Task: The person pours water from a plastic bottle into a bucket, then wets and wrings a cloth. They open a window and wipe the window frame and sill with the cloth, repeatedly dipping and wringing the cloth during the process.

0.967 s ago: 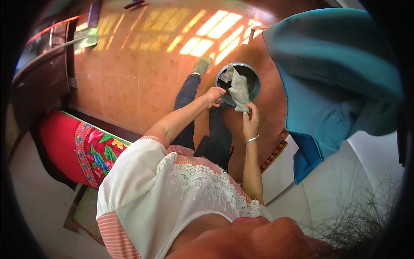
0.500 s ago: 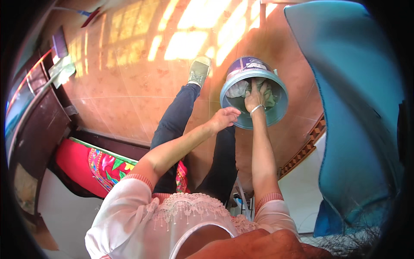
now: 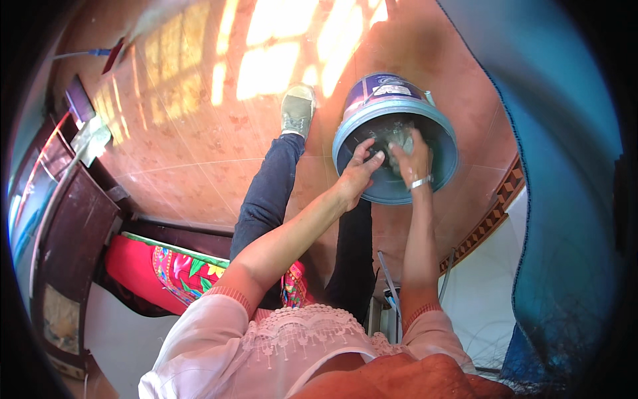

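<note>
Right hand [image 3: 415, 158]: down in the bucket [image 3: 392, 106], in the right half of its opening; the fingers bend at the pale cloth [image 3: 401, 135], but blur hides whether they close on it, so I cannot tell.
Cloth: inside the bucket, around the middle and far part of the opening, greyish and smeared by blur.
Left hand [image 3: 361, 170]: over the near left part of the bucket's opening, fingers spread and partly bent, gripping nothing that shows; whether it touches the rim is unclear.
Bracelet [image 3: 421, 181]: pale, on the right wrist, over the near right part of the bucket's opening.
Bucket: light blue rim and inside, purple printed outer wall on its far side, mouth facing the person.
Legs: one in blue trousers [image 3: 266, 193], left of the bucket, ending in a grey shoe [image 3: 298, 110] beside it; the other, a dark leg [image 3: 352, 253], on the bucket's near side.
Floor [image 3: 199, 176]: orange-brown tiles around the bucket, with bright sunlight patches [image 3: 269, 70] to its far left.
Blue fabric [image 3: 565, 166]: large, hanging right of the bucket.
Patterned border [image 3: 482, 229]: brown, to the bucket's near right.
Floral textile [image 3: 159, 272]: red, well to the bucket's near left.
</note>
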Demonstrator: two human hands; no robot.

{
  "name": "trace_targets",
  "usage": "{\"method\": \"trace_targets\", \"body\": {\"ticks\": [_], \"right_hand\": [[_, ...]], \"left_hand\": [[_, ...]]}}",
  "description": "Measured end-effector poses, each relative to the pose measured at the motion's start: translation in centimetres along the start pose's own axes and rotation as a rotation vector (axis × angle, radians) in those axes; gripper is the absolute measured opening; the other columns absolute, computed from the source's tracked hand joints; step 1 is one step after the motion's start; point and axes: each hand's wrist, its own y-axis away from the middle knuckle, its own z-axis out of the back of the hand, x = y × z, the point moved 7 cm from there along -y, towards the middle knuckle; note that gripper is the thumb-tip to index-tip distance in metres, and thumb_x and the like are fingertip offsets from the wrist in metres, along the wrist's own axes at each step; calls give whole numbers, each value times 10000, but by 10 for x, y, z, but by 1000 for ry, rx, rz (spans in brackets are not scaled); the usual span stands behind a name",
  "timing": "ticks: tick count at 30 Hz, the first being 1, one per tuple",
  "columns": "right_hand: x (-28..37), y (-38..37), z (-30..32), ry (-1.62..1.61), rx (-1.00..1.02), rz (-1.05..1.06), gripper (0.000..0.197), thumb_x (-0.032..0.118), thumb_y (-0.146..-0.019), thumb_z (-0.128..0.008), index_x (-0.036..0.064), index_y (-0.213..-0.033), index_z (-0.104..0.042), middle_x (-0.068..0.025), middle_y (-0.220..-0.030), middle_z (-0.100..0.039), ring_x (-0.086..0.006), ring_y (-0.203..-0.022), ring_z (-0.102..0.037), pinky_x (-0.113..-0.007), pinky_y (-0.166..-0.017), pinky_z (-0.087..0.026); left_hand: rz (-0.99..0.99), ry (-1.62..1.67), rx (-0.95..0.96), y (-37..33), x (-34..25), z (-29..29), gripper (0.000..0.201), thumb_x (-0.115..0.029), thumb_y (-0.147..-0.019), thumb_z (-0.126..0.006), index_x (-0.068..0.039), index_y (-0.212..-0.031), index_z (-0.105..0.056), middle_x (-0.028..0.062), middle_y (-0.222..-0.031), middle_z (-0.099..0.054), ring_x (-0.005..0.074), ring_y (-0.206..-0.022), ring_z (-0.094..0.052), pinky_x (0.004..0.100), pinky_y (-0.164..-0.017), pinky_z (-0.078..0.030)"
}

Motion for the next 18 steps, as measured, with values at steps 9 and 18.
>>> {"method": "trace_targets", "body": {"ticks": [9,18], "right_hand": [[118,147,46,-228,-143,314,199,99,-742,-733,59,-905,-627,-116,-820,-637,-322,-721,-643,-388,-651,-516],[78,76,13,-209,-494,186,190,224,-855,-580,54,-771,-590,-211,-707,-582,-433,-655,-569,-477,-584,-448]], "left_hand": [[72,517,322,-6,-14,-42,465,-292,-876,-704,-157,-1266,-490,110,-1075,-613,234,-807,-640,371,-683,-557],[-314,318,122,-14,-20,-14,217,-54,-871,-491,-40,-1056,-605,102,-900,-640,209,-790,-621,348,-691,-527]]}}
